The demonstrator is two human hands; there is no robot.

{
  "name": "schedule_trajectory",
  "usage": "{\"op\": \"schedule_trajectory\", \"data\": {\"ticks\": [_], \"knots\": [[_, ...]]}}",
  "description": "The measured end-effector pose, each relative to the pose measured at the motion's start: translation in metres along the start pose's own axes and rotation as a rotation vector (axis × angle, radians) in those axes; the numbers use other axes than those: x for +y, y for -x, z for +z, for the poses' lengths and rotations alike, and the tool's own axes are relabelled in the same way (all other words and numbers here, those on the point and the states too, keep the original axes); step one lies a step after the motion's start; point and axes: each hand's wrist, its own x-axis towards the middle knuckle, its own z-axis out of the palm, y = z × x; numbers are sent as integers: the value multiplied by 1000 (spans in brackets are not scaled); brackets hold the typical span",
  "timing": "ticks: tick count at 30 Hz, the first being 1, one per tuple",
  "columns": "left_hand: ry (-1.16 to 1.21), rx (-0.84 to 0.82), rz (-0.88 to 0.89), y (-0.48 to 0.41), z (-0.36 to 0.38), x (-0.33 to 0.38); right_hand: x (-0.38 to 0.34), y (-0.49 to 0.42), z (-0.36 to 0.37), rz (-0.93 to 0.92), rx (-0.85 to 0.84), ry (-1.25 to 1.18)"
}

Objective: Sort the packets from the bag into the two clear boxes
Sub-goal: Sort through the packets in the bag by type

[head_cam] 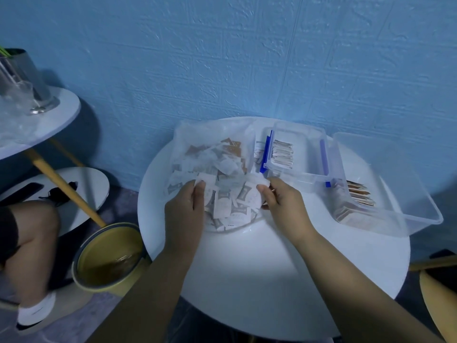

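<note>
Left hand [183, 209] and right hand [282, 202] pinch bag [210, 133], hiding some packets [222, 206].

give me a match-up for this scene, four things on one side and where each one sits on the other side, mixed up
Things:
1. bag of packets
2. small clear box with blue clips
3. large clear box
4. yellow bin

Places:
A. far right of the white table
B. on the floor, left of the table
C. left part of the table, held by the left hand and right hand
D. on the table, between the bag and the other box

Pairs: 1-C, 2-D, 3-A, 4-B
</note>
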Motion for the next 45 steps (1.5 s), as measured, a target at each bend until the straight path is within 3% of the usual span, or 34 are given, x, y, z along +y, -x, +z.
{"op": "schedule_trajectory", "data": {"ticks": [8,13,19,24,28,31,35,41,45], "knots": [[32,107,-20,1,3,2,-5,-1,-11,54,60,-84],[134,34,-144,4,13,20,-15,-2,-15,105,35,-325],[152,-5,-156,12,37,37,-17,8,-9,169,0,-391],[169,-30,-141,13,34,48,-14,14,-16,157,-25,-246],[321,-185,-186,19,33,54,-20,17,-18,91,-62,-163],[285,-273,-188,21,32,49,-21,18,-14,25,-64,-75],[314,-184,-285,20,22,35,-5,19,-2,24,-67,-45],[235,-155,-320,22,4,18,7,14,11,-52,-254,440],[258,-162,-328,26,5,17,1,7,7,-16,-285,417]]}}
